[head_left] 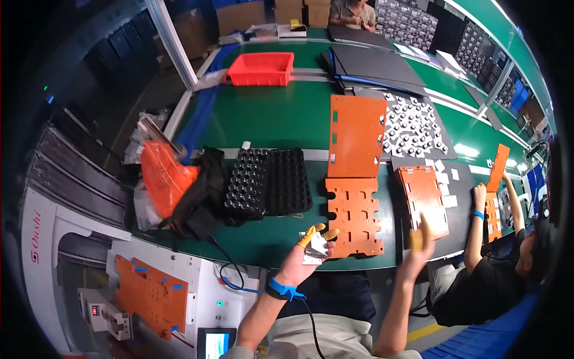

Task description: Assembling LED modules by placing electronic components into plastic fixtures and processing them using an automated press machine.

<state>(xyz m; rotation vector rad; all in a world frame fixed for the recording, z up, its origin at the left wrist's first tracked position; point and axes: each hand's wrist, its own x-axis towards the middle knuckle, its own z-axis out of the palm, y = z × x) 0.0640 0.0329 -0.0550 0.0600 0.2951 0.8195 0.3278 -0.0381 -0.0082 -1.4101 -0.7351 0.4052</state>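
Left hand (296,263) grasps small metallic parts (314,245), just beside the notched orange plate (354,216). Right hand (418,253), blurred near the orange block (422,194): grip undeterminable. Apparent step: handling parts; next move calls for steady left-hand support.

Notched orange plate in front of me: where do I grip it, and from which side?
Probably by its left and right edges, one hand per side: the notched plate lies flat, and the notches along both edges should admit fingers. Its far end meets another orange plate, likely a poorer spot. The left hand would first need to release its metal piece.
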